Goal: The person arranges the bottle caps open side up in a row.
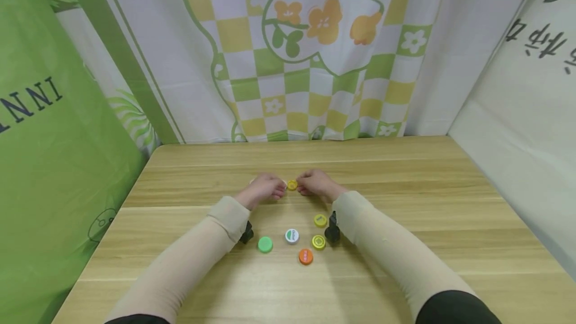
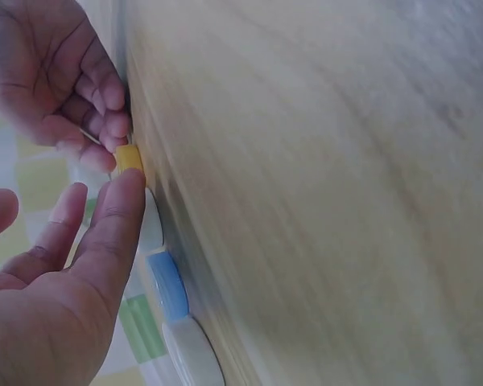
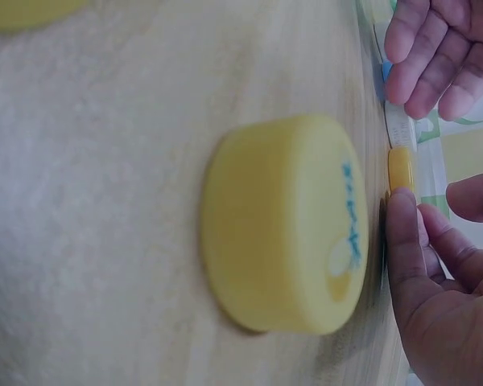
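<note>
An orange-yellow bottle cap (image 1: pixel 292 185) lies flat on the table between my two hands. My left hand (image 1: pixel 265 187) is at its left, a fingertip touching or nearly touching it in the left wrist view, the thumb held apart. My right hand (image 1: pixel 317 184) is on the other side; in the right wrist view a fingertip touches the cap's edge and the thumb stands away. Beside this cap runs a row in the left wrist view: a white cap (image 2: pixel 152 221), a blue cap (image 2: pixel 168 285) and another white cap (image 2: pixel 195 354). From the head, my left hand mostly covers that row.
Nearer on the wooden table (image 1: pixel 427 204) lie a green cap (image 1: pixel 265 244), a white-and-green cap (image 1: pixel 292 236), an orange cap (image 1: pixel 305 256) and two yellow caps, one (image 1: pixel 320 221) behind the other (image 1: pixel 318 242). A patterned curtain (image 1: pixel 324 89) hangs along the back edge.
</note>
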A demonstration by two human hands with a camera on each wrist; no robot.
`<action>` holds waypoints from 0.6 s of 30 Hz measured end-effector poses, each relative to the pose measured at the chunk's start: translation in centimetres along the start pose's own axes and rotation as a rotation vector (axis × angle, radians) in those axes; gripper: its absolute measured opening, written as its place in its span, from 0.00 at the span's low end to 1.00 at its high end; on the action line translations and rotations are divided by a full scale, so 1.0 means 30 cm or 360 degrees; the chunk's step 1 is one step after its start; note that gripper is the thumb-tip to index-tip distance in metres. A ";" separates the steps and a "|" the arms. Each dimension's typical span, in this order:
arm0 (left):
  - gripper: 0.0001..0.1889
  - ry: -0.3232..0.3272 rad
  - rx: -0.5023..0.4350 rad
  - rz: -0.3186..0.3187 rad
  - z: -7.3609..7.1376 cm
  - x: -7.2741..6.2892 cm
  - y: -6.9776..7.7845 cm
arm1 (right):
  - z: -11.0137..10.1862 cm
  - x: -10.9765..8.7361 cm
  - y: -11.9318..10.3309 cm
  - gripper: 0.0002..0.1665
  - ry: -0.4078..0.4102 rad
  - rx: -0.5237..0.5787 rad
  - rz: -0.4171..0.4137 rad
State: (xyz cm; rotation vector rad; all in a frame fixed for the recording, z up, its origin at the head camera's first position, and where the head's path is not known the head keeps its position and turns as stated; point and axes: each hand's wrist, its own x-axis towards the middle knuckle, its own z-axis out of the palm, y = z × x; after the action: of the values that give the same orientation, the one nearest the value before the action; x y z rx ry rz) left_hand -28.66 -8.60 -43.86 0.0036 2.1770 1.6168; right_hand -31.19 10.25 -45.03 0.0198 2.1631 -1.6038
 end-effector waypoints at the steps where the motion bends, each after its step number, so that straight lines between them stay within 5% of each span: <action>1: 0.17 0.0003 0.0013 0.0006 0.003 0.000 -0.002 | 0.000 -0.001 0.000 0.17 -0.0001 -0.0004 0.0003; 11: 0.16 0.0035 0.0019 0.0021 0.011 0.001 -0.011 | -0.004 -0.007 0.002 0.16 -0.0003 -0.0043 -0.0012; 18: 0.15 -0.0067 0.0061 0.0072 0.011 -0.019 -0.009 | -0.018 -0.049 -0.004 0.17 -0.0065 -0.0107 -0.0072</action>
State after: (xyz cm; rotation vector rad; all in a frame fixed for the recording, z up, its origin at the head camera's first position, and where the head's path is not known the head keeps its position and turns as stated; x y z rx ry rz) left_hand -27.97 -8.52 -44.00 0.0980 2.1905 1.5849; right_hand -30.08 11.08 -44.27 -0.0822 2.1993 -1.5418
